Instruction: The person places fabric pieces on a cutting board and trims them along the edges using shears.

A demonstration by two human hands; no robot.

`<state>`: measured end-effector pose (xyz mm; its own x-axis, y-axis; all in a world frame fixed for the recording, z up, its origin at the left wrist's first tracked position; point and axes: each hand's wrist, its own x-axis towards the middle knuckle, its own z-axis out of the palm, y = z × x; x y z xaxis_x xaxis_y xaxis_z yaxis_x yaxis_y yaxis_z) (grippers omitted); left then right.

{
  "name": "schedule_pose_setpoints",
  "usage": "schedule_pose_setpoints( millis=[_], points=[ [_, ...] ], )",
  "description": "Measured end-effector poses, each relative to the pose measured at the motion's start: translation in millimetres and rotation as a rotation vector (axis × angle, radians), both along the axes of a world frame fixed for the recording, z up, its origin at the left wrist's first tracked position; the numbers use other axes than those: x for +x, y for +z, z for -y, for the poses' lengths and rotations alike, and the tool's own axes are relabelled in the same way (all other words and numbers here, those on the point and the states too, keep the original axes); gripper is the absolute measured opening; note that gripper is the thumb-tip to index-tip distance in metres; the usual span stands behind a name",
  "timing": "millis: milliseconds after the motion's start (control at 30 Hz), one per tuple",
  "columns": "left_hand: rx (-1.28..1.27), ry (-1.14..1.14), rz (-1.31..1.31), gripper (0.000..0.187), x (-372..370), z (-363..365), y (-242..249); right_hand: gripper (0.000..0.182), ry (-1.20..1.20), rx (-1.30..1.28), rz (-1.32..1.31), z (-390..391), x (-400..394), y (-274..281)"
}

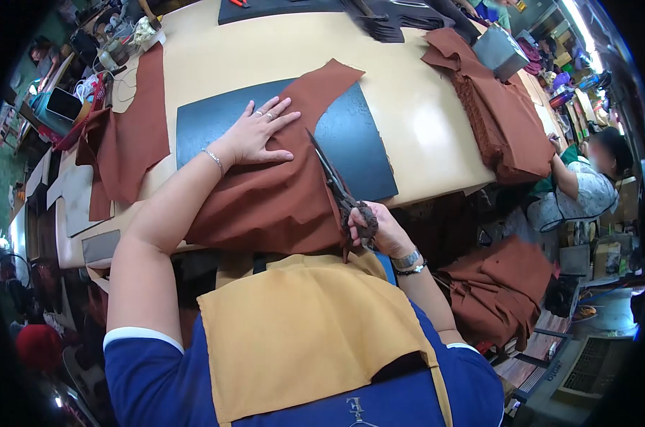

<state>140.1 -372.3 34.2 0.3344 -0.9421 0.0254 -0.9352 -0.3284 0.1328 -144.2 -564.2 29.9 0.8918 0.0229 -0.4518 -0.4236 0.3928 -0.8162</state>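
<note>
A piece of reddish-brown fabric (273, 203) lies over a dark cutting board (216, 121) and hangs toward my apron at the table's front edge. My left hand (260, 134) rests flat on this fabric, fingers spread, with rings and a bracelet showing. In my right hand (381, 226) is a pair of scissors (329, 171), its handles wrapped in dark material. The blades point away from me along the right edge of the fabric. How far apart the blades are is hard to make out.
More brown fabric (141, 135) lies at the left, beside a red basket (98, 114). On the right, a fabric stack (504, 128) sits under a metal block (500, 51). Another brown pile (504, 285) is low at right. A co-worker (575, 185) sits at the right edge.
</note>
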Motion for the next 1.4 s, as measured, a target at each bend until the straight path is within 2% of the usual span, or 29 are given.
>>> schedule_pose_setpoints(
  millis=[333, 533, 633, 1033, 1167, 1200, 1300, 1400],
  points=[
    [-0.032, 0.117, 0.025, 0.088, -15.0, 0.1, -9.0, 0.028, -0.026, -0.05, 0.014, -3.3, -4.1, -0.1],
    [-0.048, 0.141, 0.021, 0.087, -32.9, -1.3, -2.3, 0.025, -0.026, -0.041, 0.013, -3.5, -2.6, 4.0],
    [-0.075, 0.188, 0.01, 0.089, -36.8, -0.3, -3.6, 0.022, -0.102, -0.035, 0.041, -7.6, -8.6, -2.8],
    [-0.038, 0.298, -0.035, 0.092, -68.1, 0.6, -2.6, 0.026, -0.068, -0.059, 0.023, -12.3, -10.9, -0.9],
    [-0.127, 0.322, -0.139, 0.066, -54.0, 4.2, -1.5, 0.026, -0.093, -0.057, 0.026, -15.6, -14.8, -0.7],
    [-0.095, 0.343, -0.175, 0.053, -51.8, 8.8, 16.7, 0.026, -0.106, -0.05, 0.015, -17.9, -16.0, 2.7],
    [-0.142, 0.193, -0.108, 0.052, -33.5, 12.0, 17.9, 0.025, -0.142, -0.063, -0.012, -22.3, -16.8, 4.6],
    [-0.191, 0.224, -0.025, 0.065, -35.0, 16.3, -10.2, 0.021, -0.178, -0.074, -0.034, -24.3, -16.8, 4.1]
  ],
)
